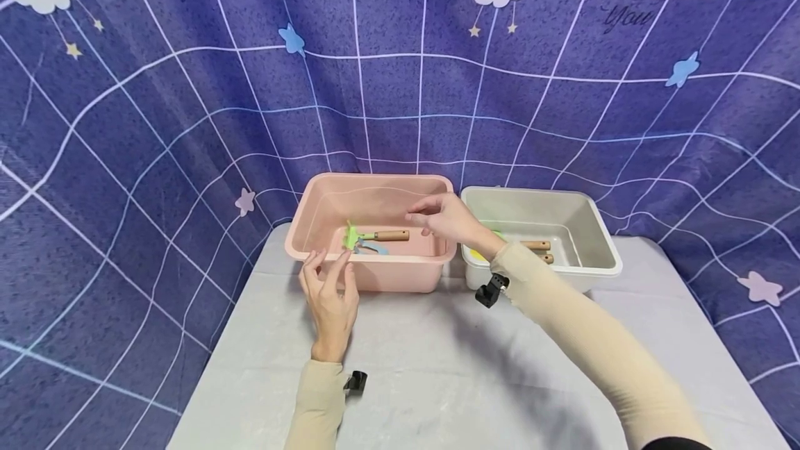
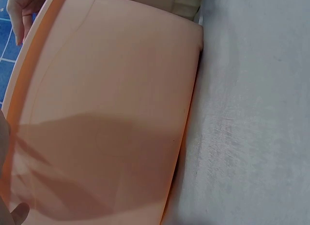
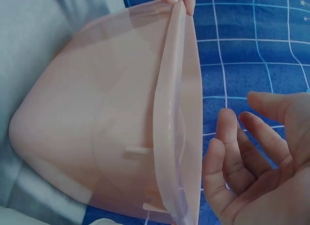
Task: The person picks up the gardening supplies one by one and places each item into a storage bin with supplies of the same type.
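Observation:
My left hand (image 1: 329, 301) holds the front rim of a pink plastic bin (image 1: 381, 276), near its left corner. In the right wrist view its fingertips (image 3: 189, 3) straddle that rim. Over the bin's right side hovers my right hand (image 1: 446, 219), its fingers loosely bent and nothing between them. On the bin's floor lies a small green rake (image 1: 351, 235) with a wooden handle (image 1: 392, 235). Next to it is a light-blue tool (image 1: 373, 248), partly hidden by the front rim.
A pale grey bin (image 1: 594, 271) stands right of the pink one. Wooden-handled tools (image 1: 536, 245) lie in it, with yellow and green parts partly behind my right wrist. A white cloth (image 1: 400, 367) covers the table; a patterned blue curtain (image 1: 387, 89) hangs behind.

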`<state>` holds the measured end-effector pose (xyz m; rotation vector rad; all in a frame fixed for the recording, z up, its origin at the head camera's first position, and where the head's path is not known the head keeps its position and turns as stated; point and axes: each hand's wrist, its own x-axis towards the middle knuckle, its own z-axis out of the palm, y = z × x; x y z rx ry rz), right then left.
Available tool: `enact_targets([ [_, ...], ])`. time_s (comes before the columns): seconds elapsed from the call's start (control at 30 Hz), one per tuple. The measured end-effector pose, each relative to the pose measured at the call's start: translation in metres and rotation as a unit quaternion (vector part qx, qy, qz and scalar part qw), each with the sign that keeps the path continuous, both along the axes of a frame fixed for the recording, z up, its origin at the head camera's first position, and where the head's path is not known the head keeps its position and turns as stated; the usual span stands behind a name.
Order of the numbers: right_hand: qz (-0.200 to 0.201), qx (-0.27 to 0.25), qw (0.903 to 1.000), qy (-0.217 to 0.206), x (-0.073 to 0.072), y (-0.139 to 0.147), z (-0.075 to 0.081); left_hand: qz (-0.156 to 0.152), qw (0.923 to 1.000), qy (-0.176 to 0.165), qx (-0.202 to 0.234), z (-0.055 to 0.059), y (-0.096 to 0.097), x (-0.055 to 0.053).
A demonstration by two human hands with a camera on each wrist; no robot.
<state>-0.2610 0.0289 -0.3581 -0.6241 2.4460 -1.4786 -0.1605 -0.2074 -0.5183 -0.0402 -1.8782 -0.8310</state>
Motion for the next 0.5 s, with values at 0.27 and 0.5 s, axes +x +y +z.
enact_targets([
  [0.27,-0.005,-0.019,0.9998,-0.011,0.004,0.006,-0.005,0.001,1.0000,0.008,0.001,0.000,-0.001,-0.001],
  [0.5,-0.014,-0.042,0.9989,-0.014,0.009,0.011,-0.010,0.001,1.0000,0.002,0.000,0.000,0.000,0.000],
])
